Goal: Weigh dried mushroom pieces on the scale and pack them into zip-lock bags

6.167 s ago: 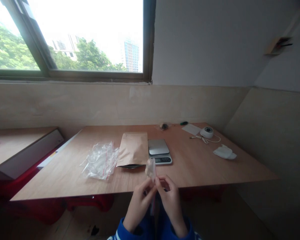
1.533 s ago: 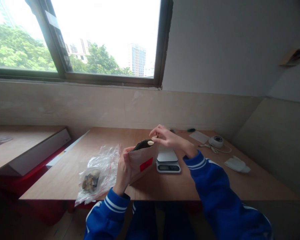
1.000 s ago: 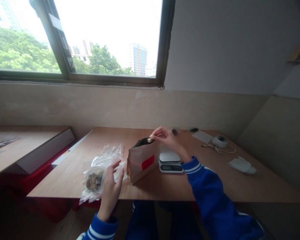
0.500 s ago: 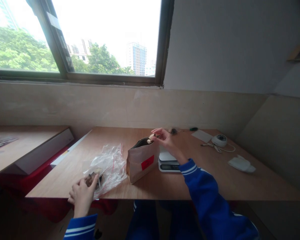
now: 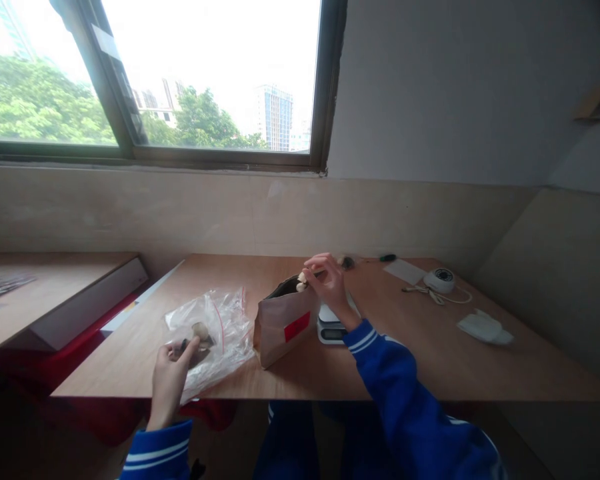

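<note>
A brown paper bag (image 5: 280, 330) with a red label stands upright on the table, its dark mouth open. At the right rim of that mouth, my right hand (image 5: 329, 281) pinches a small pale piece (image 5: 302, 283) of unclear kind. Clear plastic zip bags (image 5: 233, 333) lie crumpled to the left of the paper bag. Over their left side, my left hand (image 5: 173, 365) is closed on small dark pieces, partly hidden by its fingers. A pale, rounded piece (image 5: 200, 330) shows just beyond the left fingertips. Behind my right wrist sits a white digital scale (image 5: 329, 330), partly covered.
On the right of the wooden table (image 5: 410, 363) are a white dome camera (image 5: 439, 281) with its cable, a white sheet (image 5: 404, 270) and a crumpled white packet (image 5: 485, 328). A green-handled tool (image 5: 388, 257) lies at the back. Another table (image 5: 55, 277) stands at left.
My left hand has turned and shifted slightly right, still closed on the dark pieces. My right hand stays at the paper bag's rim with its pale piece, the forearm moved a little left.
</note>
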Demonstrator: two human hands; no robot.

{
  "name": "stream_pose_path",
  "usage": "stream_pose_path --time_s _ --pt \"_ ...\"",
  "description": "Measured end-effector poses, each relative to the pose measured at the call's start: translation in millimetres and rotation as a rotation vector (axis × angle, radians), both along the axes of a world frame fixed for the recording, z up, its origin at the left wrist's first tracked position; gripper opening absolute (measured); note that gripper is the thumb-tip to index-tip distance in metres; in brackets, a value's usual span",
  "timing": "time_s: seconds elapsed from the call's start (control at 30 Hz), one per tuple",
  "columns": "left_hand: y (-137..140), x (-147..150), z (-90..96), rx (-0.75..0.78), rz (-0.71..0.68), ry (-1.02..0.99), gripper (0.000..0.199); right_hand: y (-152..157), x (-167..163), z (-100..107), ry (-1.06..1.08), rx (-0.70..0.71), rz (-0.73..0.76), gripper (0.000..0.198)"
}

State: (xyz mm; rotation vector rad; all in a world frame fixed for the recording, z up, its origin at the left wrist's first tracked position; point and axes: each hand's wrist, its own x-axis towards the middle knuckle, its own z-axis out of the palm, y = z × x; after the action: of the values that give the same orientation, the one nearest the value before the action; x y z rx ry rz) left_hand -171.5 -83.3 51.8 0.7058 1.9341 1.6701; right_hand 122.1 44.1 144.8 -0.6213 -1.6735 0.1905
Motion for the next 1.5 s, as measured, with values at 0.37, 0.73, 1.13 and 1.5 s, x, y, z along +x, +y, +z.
stream_pose_path --time_s 0.37,0.73,1.13,1.5 --pt "-7.2 63.4 59.6 0.421 -0.361 -0.710 0.036 1.0 6.4 -2.6 -0.365 0.275 -0.068 0.015" --pt "-0.4 124.5 78.2 0.564 -0.575 -0.529 0.050 -26.2 -17.1 25.6 -0.220 0.063 0.003 0.018" --pt "18.1 142.3 53.2 0.686 -0.482 -0.174 0.057 -45.5 -19.5 75.5 -0.386 -0.277 0.580 0.016" --pt "22.4 136.5 48.0 0.666 -0.423 -0.047 0.056 -46.5 -33.6 92.7 -0.797 -0.145 0.610 0.028"
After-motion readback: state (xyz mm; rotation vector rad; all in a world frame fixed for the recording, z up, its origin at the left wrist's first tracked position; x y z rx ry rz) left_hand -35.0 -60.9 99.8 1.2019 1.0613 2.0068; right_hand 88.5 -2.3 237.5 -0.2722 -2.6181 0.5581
